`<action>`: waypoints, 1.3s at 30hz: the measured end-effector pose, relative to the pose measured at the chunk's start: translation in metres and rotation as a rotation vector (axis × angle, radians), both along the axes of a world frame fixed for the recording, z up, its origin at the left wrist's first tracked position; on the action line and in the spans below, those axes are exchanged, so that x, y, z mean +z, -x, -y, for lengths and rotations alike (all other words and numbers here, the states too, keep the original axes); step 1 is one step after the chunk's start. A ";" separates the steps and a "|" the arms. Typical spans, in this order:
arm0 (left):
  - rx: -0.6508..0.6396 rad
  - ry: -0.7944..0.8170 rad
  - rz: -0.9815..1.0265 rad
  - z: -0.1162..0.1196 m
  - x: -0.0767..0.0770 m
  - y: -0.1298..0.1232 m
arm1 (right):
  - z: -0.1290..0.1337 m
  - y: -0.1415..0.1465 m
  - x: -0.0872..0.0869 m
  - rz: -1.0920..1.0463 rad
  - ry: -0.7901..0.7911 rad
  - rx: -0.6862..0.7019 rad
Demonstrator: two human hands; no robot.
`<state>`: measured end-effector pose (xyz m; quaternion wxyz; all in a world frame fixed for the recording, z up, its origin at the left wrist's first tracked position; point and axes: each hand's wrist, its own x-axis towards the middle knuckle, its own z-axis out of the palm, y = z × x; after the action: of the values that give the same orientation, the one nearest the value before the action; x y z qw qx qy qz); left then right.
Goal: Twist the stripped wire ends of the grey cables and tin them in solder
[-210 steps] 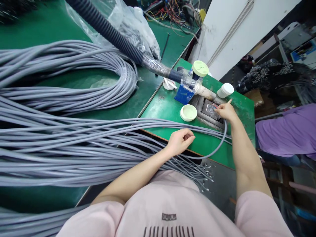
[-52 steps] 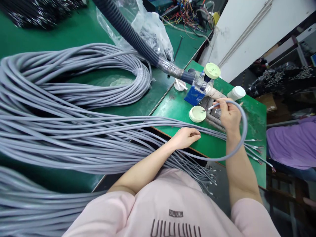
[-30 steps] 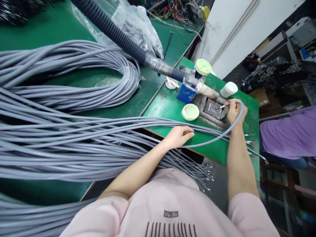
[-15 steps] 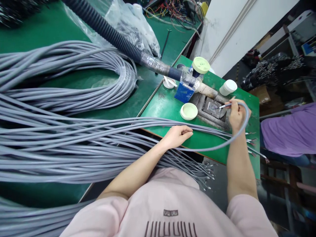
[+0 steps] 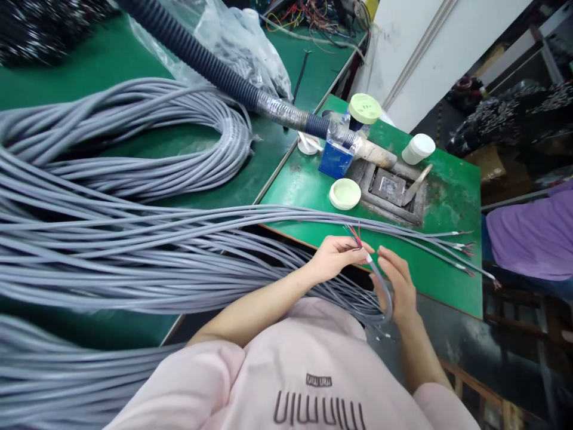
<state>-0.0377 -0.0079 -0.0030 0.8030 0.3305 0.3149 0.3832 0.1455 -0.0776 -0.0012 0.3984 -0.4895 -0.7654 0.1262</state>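
Note:
My left hand (image 5: 338,258) pinches a grey cable (image 5: 379,278) near its stripped end, just over the front edge of the green table. Loose red, blue and dark wires (image 5: 355,235) fan upward from that end, past a white band. Close by on the right, my right hand (image 5: 397,283) has its fingers apart; the cable bends down beside its palm, and I cannot tell whether they touch. Behind both hands, several grey cables (image 5: 313,216) lie across the table, their stripped ends at the right.
A square metal pot (image 5: 388,186) with a flat scraper (image 5: 417,184) sits beneath a duct hose (image 5: 286,114). Around it are a pale green dish (image 5: 344,194), white cup (image 5: 418,149) and blue box (image 5: 335,159). Coiled cables (image 5: 224,137) lie left; a person in purple (image 5: 532,236) is right.
The cable end has moved from over the metal pot back toward my body. My left hand now grips it, and my right hand has let go and opened. The scraper is now uncovered.

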 end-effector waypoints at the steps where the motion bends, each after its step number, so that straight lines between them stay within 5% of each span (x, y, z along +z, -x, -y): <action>1: -0.024 0.009 0.003 0.002 0.002 -0.001 | 0.004 -0.003 0.000 -0.017 0.060 -0.047; 5: -0.052 0.026 -0.009 0.007 0.006 -0.005 | 0.014 -0.009 0.009 -0.151 0.363 -0.168; 10: -0.043 -0.010 -0.037 0.010 0.002 -0.007 | 0.018 0.004 0.012 -0.209 0.521 -0.099; 27: 0.064 -0.091 -0.096 0.011 -0.015 -0.011 | 0.019 0.025 0.009 -0.311 0.645 -0.016; 32: 0.018 -0.053 -0.020 0.010 -0.018 -0.013 | 0.015 0.026 0.008 -0.433 0.685 -0.100; 39: 0.257 -0.124 -0.019 0.008 -0.010 -0.009 | 0.014 0.021 0.004 -0.563 0.661 -0.163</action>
<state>-0.0283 -0.0156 -0.0129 0.7221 0.3402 0.3381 0.4986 0.1243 -0.0912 0.0031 0.4219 -0.5958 -0.5044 0.4610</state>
